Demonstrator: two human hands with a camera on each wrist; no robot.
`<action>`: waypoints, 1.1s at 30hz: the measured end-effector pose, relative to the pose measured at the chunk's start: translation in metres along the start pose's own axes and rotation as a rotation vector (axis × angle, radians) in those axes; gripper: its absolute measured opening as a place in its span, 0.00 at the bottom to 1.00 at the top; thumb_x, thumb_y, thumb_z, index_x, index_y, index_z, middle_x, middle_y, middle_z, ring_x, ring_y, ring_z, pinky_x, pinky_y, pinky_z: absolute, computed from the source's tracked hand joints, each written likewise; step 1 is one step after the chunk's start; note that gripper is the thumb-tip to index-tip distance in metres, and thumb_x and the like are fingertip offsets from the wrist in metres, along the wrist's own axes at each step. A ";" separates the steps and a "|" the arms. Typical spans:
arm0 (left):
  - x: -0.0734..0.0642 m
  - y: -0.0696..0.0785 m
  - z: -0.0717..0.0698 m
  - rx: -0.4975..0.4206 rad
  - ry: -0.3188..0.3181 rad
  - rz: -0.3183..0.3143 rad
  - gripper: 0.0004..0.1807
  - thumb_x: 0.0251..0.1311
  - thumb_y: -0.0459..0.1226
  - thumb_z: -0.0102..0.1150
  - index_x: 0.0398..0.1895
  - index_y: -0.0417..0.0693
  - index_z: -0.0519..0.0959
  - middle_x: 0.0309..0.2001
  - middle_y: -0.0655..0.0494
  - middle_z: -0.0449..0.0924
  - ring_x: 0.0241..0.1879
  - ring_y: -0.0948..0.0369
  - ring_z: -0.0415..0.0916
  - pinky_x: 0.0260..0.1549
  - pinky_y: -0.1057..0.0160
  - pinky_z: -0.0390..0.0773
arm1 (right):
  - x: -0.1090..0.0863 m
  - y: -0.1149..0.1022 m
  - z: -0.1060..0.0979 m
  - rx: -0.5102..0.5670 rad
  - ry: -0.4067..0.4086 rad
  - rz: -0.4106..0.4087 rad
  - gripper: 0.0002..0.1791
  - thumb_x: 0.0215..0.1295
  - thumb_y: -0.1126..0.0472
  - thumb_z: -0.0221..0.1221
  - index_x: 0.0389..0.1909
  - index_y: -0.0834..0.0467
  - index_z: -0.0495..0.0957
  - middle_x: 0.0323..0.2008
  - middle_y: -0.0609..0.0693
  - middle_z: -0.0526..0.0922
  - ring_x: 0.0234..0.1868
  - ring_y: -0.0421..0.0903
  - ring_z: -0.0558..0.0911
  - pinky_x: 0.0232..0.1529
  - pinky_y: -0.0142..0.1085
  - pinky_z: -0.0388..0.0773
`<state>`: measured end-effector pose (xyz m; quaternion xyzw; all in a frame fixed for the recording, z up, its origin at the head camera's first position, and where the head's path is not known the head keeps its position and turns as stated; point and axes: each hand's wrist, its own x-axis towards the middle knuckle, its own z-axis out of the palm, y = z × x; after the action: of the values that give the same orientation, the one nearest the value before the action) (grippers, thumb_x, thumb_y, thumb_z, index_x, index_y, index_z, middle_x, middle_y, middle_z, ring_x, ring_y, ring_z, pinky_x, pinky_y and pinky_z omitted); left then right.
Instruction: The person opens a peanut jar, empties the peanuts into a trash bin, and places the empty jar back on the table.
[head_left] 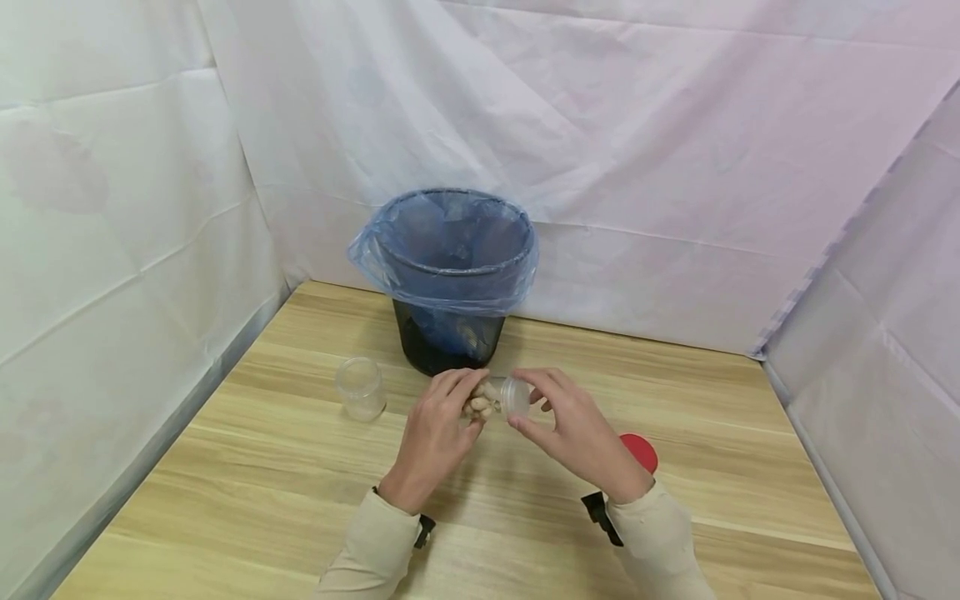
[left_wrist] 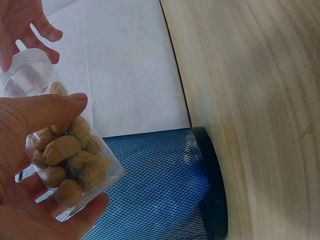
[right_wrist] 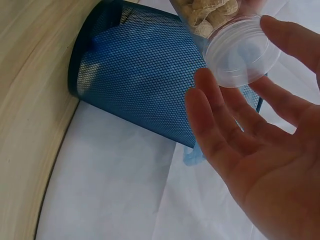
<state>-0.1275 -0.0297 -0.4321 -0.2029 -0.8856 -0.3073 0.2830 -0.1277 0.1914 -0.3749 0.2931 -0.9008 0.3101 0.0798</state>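
Observation:
My left hand [head_left: 435, 433] grips a clear plastic jar [left_wrist: 107, 175] of unshelled peanuts [left_wrist: 62, 150], its thumb across the side and its fingers beneath. The jar lies tilted on its side, its capped end towards the right. On that end sits a translucent round lid [right_wrist: 242, 50]. My right hand [head_left: 573, 429] holds the lid by its edge between thumb and forefinger, while the other fingers spread loosely around it. Both hands are over the table, in front of the bin.
A black mesh bin [head_left: 408, 333] with a blue bag [head_left: 457, 287] over its rim stands at the back. Left of the hands is a second clear jar [head_left: 362, 387]. A red round object [head_left: 639, 452] lies partly behind the right wrist. White sheets [head_left: 637, 125] surround the wooden table [head_left: 247, 467].

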 end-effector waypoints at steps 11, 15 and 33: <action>-0.001 0.001 0.008 0.009 0.011 0.016 0.37 0.45 0.27 0.87 0.63 0.47 0.85 0.57 0.50 0.85 0.61 0.50 0.81 0.58 0.51 0.86 | -0.002 0.002 0.000 -0.024 -0.007 0.018 0.42 0.64 0.55 0.78 0.77 0.54 0.72 0.74 0.54 0.75 0.65 0.53 0.83 0.58 0.51 0.87; -0.001 0.002 0.008 0.014 0.006 0.028 0.38 0.44 0.26 0.87 0.63 0.47 0.84 0.58 0.50 0.85 0.61 0.50 0.81 0.58 0.51 0.86 | 0.000 0.001 0.000 0.074 -0.053 0.158 0.39 0.77 0.46 0.66 0.82 0.55 0.65 0.73 0.56 0.77 0.52 0.44 0.88 0.50 0.43 0.88; 0.001 0.000 0.004 0.037 0.004 0.040 0.35 0.48 0.29 0.86 0.63 0.48 0.85 0.59 0.52 0.85 0.63 0.51 0.80 0.61 0.53 0.85 | -0.002 -0.002 -0.003 0.043 -0.010 0.073 0.28 0.70 0.60 0.73 0.68 0.56 0.79 0.61 0.52 0.85 0.53 0.47 0.88 0.50 0.43 0.89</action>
<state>-0.1296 -0.0266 -0.4340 -0.2147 -0.8863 -0.2857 0.2946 -0.1251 0.1923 -0.3723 0.2634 -0.9044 0.3306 0.0576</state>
